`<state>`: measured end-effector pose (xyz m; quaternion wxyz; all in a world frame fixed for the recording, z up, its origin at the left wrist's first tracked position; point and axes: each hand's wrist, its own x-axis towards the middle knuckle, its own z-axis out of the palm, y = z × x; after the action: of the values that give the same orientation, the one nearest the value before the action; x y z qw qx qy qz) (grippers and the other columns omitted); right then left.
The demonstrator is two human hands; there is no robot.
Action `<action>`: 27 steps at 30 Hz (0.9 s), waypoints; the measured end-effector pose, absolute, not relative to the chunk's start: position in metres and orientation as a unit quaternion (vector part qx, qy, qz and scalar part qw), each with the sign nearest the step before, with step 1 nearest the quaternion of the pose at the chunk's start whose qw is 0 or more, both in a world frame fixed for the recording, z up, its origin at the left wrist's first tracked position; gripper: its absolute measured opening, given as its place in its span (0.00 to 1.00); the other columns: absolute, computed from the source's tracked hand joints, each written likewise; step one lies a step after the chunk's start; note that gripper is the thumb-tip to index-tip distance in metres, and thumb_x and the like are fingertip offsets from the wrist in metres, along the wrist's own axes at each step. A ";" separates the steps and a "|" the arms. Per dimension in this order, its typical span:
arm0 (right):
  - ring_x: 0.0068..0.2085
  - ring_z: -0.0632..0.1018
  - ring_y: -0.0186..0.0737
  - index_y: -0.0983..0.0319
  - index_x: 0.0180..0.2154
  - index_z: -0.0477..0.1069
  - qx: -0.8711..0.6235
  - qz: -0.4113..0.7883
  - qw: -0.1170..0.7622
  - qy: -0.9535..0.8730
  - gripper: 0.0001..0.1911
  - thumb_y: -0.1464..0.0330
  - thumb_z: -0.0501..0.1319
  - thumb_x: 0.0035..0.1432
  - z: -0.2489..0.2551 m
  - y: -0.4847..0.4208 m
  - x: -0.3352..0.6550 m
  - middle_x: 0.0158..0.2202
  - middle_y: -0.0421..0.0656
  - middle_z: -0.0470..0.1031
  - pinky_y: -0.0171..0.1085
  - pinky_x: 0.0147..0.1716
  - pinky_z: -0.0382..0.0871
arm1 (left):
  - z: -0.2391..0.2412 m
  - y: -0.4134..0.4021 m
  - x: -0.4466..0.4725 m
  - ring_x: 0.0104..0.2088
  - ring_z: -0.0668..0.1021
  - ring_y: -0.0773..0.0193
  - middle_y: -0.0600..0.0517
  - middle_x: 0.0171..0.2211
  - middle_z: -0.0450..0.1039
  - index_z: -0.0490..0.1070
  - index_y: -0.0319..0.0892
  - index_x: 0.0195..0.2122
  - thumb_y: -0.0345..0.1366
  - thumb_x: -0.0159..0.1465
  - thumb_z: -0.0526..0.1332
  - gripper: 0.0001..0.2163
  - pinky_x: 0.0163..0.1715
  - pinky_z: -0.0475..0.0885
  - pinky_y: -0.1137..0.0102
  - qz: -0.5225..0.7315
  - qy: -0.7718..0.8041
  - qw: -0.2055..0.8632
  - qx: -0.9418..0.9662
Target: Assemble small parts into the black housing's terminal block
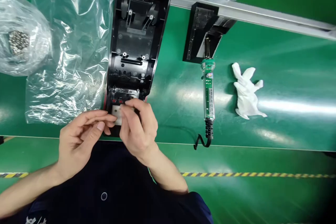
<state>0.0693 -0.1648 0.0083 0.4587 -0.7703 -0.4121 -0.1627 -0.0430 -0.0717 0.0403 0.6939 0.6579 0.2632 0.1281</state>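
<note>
housing: long black housing [136, 42] lies open side up on the green table [262, 77], near end at the table edge.
hands: left hand [78, 136] and right hand [136, 126], fingers pinched together on a small pale part [117, 113] at that near end.
done: upper screws look seated.
left: pale part not yet seated, by my read.
idle: screwdriver [209, 94], white glove [246, 91], bag of screws [18, 42].

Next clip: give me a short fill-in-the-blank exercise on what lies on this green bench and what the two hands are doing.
1. Both hands, left hand and right hand, meet at the near end of the long ____ housing.
2. The soldering iron lies between the housing and a crumpled ____ glove.
3. Left of the housing lies a clear ____ bag.
4. The fingers pinch a small pale part over a ____ benchtop.

Missing words: black; white; plastic; green
</note>
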 end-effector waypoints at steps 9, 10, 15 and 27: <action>0.31 0.61 0.34 0.70 0.32 0.75 -0.821 -0.174 0.236 -0.489 0.17 0.81 0.48 0.60 -0.004 -0.135 0.095 0.30 0.44 0.65 0.34 0.27 0.58 | 0.040 -0.063 -0.050 0.35 0.76 0.67 0.50 0.40 0.74 0.69 0.42 0.51 0.25 0.65 0.56 0.14 0.37 0.72 0.69 0.170 0.248 0.650 0.698; 0.31 0.60 0.34 0.70 0.31 0.75 -0.821 -0.176 0.233 -0.491 0.17 0.81 0.48 0.60 -0.005 -0.133 0.095 0.30 0.44 0.65 0.34 0.27 0.58 | 0.040 -0.061 -0.050 0.35 0.76 0.67 0.51 0.40 0.74 0.70 0.43 0.50 0.25 0.65 0.56 0.14 0.37 0.72 0.70 0.169 0.253 0.647 0.699; 0.31 0.60 0.33 0.70 0.32 0.76 -0.823 -0.158 0.216 -0.501 0.16 0.80 0.49 0.61 -0.008 -0.130 0.094 0.29 0.44 0.65 0.35 0.27 0.57 | 0.039 -0.054 -0.052 0.35 0.76 0.68 0.52 0.38 0.74 0.71 0.43 0.49 0.26 0.65 0.57 0.13 0.38 0.73 0.70 0.175 0.273 0.644 0.693; 0.32 0.67 0.29 0.71 0.39 0.68 -0.817 -0.131 0.355 -0.434 0.09 0.81 0.61 0.55 0.017 -0.170 0.079 0.31 0.45 0.67 0.31 0.29 0.63 | 0.034 -0.052 -0.050 0.35 0.76 0.68 0.48 0.36 0.74 0.71 0.33 0.48 0.17 0.60 0.57 0.16 0.34 0.73 0.72 0.264 0.193 0.523 0.787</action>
<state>0.0792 -0.1695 0.0165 0.3555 -0.8175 -0.4338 -0.1312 -0.0500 -0.0523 0.0335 0.5234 0.7867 0.1931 0.2643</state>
